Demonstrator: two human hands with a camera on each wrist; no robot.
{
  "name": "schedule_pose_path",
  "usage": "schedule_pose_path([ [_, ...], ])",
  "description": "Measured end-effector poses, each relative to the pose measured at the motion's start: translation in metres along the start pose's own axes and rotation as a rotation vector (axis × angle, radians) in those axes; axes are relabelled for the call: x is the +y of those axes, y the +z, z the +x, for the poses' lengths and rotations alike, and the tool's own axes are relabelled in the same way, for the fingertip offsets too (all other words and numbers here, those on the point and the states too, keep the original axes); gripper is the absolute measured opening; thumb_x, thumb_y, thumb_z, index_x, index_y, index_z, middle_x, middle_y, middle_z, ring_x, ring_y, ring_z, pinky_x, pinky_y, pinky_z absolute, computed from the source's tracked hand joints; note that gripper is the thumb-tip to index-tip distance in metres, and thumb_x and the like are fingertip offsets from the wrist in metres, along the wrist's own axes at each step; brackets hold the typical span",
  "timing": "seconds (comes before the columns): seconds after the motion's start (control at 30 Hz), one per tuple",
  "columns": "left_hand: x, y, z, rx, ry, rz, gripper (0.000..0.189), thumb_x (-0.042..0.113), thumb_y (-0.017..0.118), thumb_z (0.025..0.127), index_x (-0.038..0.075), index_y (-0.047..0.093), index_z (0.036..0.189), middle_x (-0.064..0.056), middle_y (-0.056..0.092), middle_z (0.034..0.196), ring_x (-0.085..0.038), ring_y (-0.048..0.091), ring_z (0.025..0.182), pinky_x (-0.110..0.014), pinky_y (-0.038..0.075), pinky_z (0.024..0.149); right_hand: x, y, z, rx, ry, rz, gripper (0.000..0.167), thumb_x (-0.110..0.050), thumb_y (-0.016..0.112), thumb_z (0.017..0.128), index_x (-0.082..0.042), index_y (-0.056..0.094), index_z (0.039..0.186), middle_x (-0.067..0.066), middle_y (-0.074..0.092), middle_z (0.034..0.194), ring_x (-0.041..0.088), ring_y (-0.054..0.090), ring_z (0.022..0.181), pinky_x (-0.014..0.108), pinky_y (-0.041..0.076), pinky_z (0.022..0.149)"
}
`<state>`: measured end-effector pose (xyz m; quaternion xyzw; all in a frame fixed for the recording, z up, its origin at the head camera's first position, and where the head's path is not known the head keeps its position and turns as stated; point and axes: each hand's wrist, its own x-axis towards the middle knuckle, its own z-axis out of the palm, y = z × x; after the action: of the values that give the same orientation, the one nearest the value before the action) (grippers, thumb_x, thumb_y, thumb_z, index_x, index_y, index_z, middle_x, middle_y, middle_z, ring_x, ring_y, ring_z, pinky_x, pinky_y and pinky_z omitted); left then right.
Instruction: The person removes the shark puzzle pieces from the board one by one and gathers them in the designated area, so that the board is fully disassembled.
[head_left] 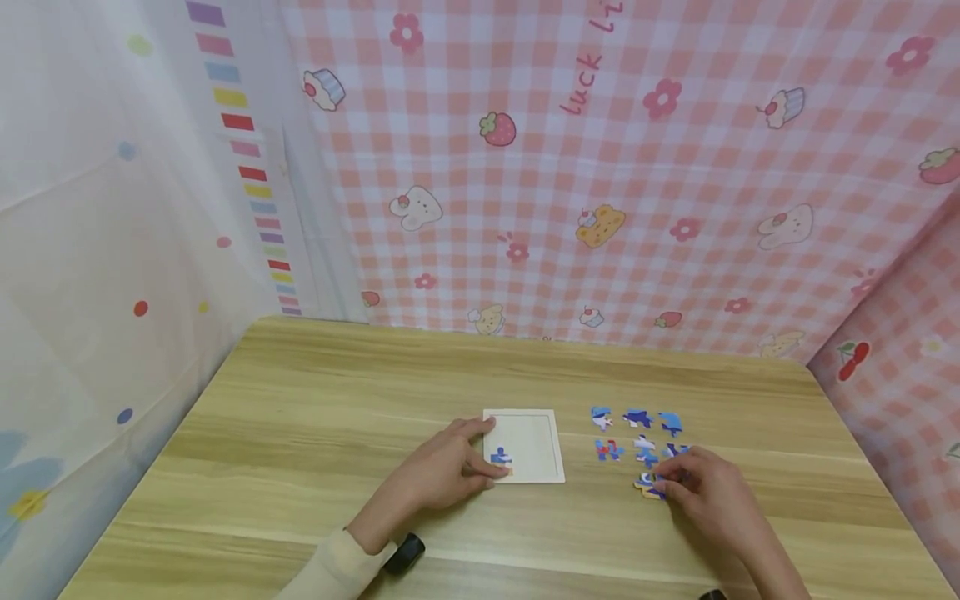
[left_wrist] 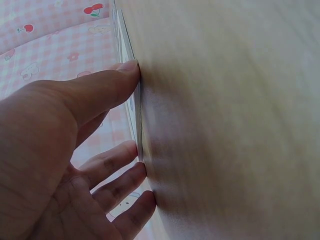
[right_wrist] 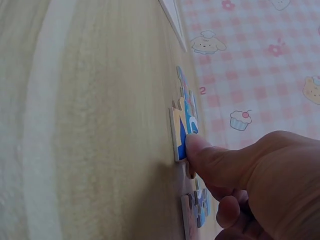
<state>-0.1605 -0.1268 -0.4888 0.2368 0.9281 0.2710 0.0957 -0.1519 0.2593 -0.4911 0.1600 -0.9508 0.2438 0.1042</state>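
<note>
My left hand [head_left: 452, 467] rests at the left side of a white square puzzle board [head_left: 528, 446]. Its thumb touches the near edge and its other fingers spread along the left side, as the left wrist view shows too. One blue-and-orange puzzle piece [head_left: 501, 457] lies in the board's near left corner, partly behind the thumb. With thumb and forefinger, my right hand [head_left: 708, 492] pinches a blue, white and yellow puzzle piece [right_wrist: 182, 132] by its right side. That piece is close over the table, nearest me among the loose ones.
Several loose blue puzzle pieces [head_left: 637, 418] lie in rows right of the board, just beyond my right hand. The wooden table [head_left: 337, 383] meets a pink checked cloth [head_left: 540, 275] at the back and a white dotted cloth [head_left: 172, 275] at the left.
</note>
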Motion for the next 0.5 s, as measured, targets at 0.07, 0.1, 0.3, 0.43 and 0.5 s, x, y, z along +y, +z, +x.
schedule_pose_path([
  [0.07,-0.0005,0.0001,-0.0001,0.002,0.002,0.000,0.019,0.029,0.076,0.094,0.035,0.079,0.112,-0.008,0.040,0.164,-0.038,0.034,0.153,-0.054,0.032,0.124,0.0004,0.0000,0.0014,-0.014,0.001,-0.005,0.015,-0.011,0.087,0.078,-0.021,0.078,0.084,-0.015,0.058,0.077,-0.007,0.047,0.067,0.020,0.044,0.059],
  [0.1,-0.0007,0.0001,-0.0002,0.002,0.002,0.000,0.019,0.029,0.076,0.094,0.035,0.079,0.112,-0.008,0.041,0.164,-0.038,0.034,0.153,-0.055,0.032,0.124,0.0005,0.0001,0.0020,-0.021,0.003,-0.007,0.014,-0.011,0.087,0.079,-0.020,0.078,0.084,-0.014,0.059,0.078,-0.007,0.047,0.067,0.020,0.044,0.059],
  [0.3,-0.0001,-0.0007,-0.0005,0.003,0.001,0.004,0.019,0.029,0.076,0.094,0.035,0.079,0.112,-0.008,0.041,0.164,-0.039,0.034,0.153,-0.055,0.031,0.125,0.0003,-0.0001,0.0046,-0.069,0.034,-0.010,0.014,-0.011,0.086,0.081,-0.020,0.076,0.083,-0.012,0.058,0.078,-0.004,0.045,0.067,0.021,0.041,0.059],
  [0.43,0.0006,-0.0011,-0.0008,0.004,0.001,0.003,0.019,0.029,0.076,0.093,0.035,0.079,0.111,-0.009,0.041,0.163,-0.039,0.035,0.152,-0.055,0.031,0.125,0.0013,-0.0001,0.0040,-0.067,0.034,0.009,0.017,-0.010,0.086,0.080,-0.022,0.073,0.081,-0.012,0.057,0.077,-0.004,0.045,0.067,0.020,0.041,0.059],
  [0.5,0.0006,-0.0008,-0.0007,0.006,0.005,0.002,0.019,0.029,0.077,0.093,0.035,0.079,0.111,-0.009,0.041,0.163,-0.039,0.035,0.152,-0.055,0.031,0.125,0.0015,-0.0005,0.0030,-0.047,0.021,0.021,0.018,-0.010,0.086,0.080,-0.022,0.073,0.081,-0.014,0.057,0.076,-0.005,0.046,0.067,0.020,0.042,0.059],
])
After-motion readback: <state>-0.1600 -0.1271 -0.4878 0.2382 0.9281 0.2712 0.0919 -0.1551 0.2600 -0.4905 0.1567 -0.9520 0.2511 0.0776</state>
